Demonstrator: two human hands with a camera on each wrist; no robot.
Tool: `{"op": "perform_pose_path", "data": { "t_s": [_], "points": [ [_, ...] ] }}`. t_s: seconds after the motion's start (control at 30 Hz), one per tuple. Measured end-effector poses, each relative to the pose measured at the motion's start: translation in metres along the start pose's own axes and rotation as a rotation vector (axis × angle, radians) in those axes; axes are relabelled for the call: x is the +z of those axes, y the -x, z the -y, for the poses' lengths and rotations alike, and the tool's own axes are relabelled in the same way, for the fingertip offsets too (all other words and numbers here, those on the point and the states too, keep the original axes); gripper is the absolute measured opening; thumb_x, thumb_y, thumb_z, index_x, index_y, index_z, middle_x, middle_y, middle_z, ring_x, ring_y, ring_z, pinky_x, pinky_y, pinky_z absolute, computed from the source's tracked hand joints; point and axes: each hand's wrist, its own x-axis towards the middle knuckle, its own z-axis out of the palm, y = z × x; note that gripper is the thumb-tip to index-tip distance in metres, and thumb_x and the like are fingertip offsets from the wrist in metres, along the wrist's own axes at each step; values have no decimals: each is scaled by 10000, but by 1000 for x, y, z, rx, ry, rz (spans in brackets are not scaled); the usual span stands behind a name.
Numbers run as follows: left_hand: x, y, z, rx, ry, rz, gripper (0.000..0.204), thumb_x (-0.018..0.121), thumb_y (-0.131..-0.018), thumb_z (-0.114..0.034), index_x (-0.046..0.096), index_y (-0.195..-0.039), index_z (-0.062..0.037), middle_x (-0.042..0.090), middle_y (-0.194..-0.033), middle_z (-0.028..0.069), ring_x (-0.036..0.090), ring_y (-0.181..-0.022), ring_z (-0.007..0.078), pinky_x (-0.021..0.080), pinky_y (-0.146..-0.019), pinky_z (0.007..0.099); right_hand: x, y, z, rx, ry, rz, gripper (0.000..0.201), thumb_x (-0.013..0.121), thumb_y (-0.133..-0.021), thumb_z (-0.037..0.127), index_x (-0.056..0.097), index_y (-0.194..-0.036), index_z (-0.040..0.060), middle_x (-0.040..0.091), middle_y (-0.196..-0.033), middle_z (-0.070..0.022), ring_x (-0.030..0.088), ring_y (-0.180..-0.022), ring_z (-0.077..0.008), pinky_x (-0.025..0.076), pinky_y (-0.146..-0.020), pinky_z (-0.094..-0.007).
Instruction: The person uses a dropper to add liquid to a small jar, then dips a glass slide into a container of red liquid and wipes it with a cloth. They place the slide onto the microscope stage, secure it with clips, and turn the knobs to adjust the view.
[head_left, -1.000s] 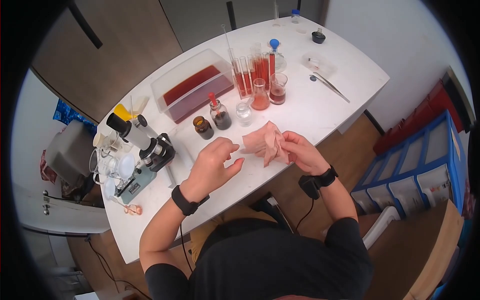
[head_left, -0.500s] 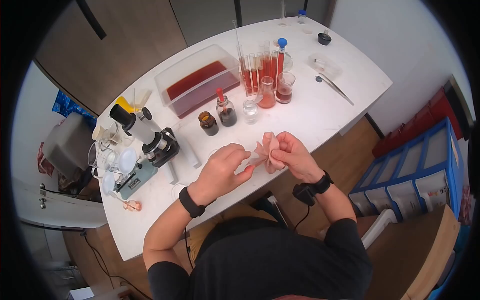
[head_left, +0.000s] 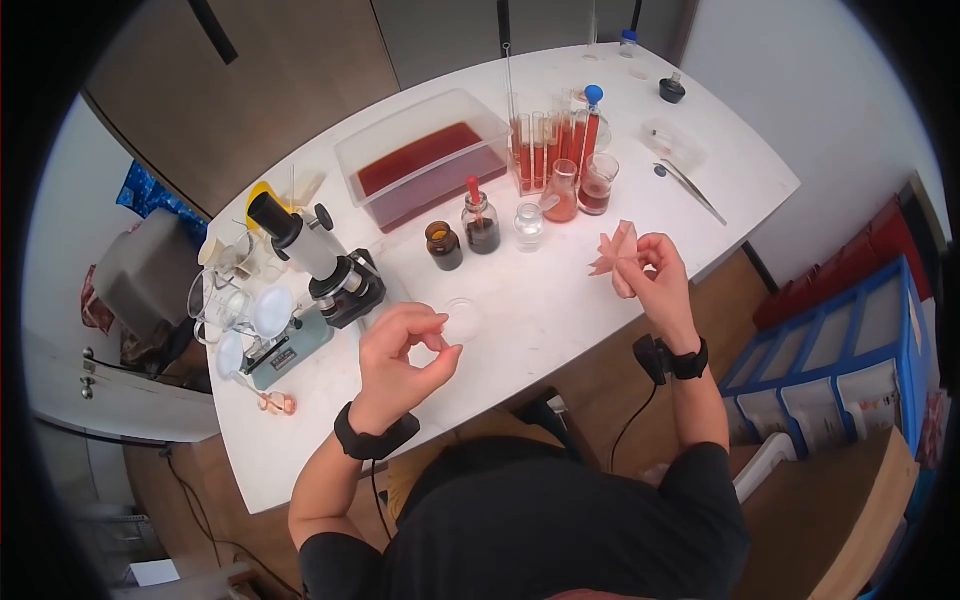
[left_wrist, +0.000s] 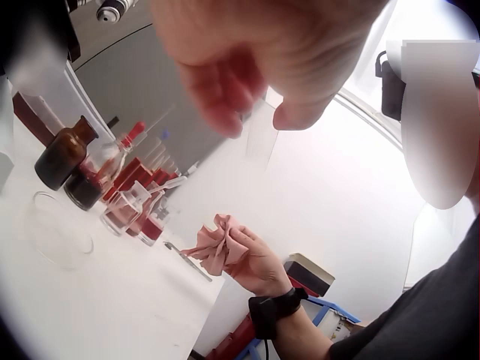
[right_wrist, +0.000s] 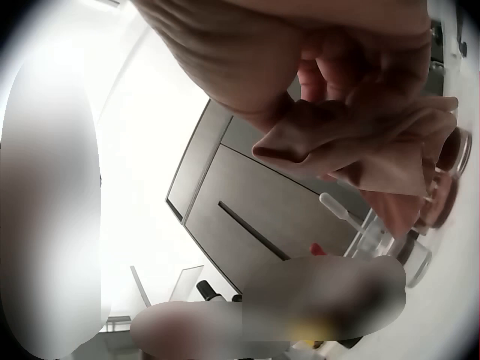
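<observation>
Head view showed a teal balance [head_left: 290,358] with a small nameplate on its front, the lettering too tiny to read, and blue-framed drawers [head_left: 825,365] whose front bore a sticker, likewise illegible. The right hand [head_left: 662,285] grasped a crumpled pink cloth [head_left: 622,248] above the bench [head_left: 560,320], toward its near edge and in front of the conical flask [head_left: 562,198] and the beaker [head_left: 597,187]; its folds covered some of the fingertips. The left hand [head_left: 397,348], thumb and forefinger curled toward each other, pinched a thin clear pane [left_wrist: 262,142], which was barely discernible from above but showed faintly in the left wrist view. Just beside that hand lay a clear round dish [head_left: 462,318], its outline hard to follow against the white surface. Behind, the test tubes [head_left: 540,155] overlapped one another, and they partly hid a round glass vessel. An amber bottle [head_left: 444,252] and a red-topped dropper bottle [head_left: 481,230] stood near the microscope [head_left: 330,270]. Each wrist view cropped its own hand at the top, while blurred patches masked the left edge and lower part of the right wrist view.
</observation>
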Motion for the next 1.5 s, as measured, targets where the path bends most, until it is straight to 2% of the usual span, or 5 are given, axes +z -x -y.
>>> {"op": "perform_pose_path", "data": {
  "t_s": [0.17, 0.77, 1.2, 1.33, 1.5],
  "points": [
    [-11, 14, -3, 42, 44, -41, 356, 699, -650, 119, 607, -978, 15, 562, -955, 98, 581, -699, 108, 482, -663, 228, -4, -7, -16, -307, 516, -44, 221, 656, -800, 16, 515, -969, 5, 585, -842, -25, 532, -736, -59, 444, -629, -206],
    [-2, 34, 19, 112, -76, 37, 382, 723, -615, 79, 622, -975, 2, 589, -911, 106, 581, -727, 149, 484, -666, 261, 85, 32, 19, 334, -424, 1006, 269, 449, -973, 149, 475, -1197, 3, 592, -974, -32, 547, -855, -62, 444, -729, -213],
    [-2, 44, 25, 9, -48, 7, 348, 686, -647, 124, 613, -971, 22, 573, -921, 108, 575, -704, 112, 493, -639, 226, 88, 42, 1, 518, -809, 754, 261, 495, -946, 112, 486, -1189, 17, 567, -1110, -53, 564, -965, -104, 464, -836, -251],
    [-14, 48, 27, -41, -79, -32, 351, 683, -647, 125, 609, -973, 20, 563, -957, 110, 575, -701, 106, 494, -645, 226, 62, 34, -1, 413, -814, 611, 290, 512, -944, 136, 478, -1202, 9, 577, -1081, -62, 576, -935, -110, 481, -805, -258],
    [-16, 38, 19, 77, -261, -54, 341, 738, -629, 60, 608, -936, -10, 595, -863, 96, 598, -614, 112, 491, -587, 223, 49, 32, 28, 79, -285, 421, 257, 560, -869, 24, 543, -1124, -4, 611, -985, -73, 586, -843, -116, 497, -711, -255]
  ]
}}
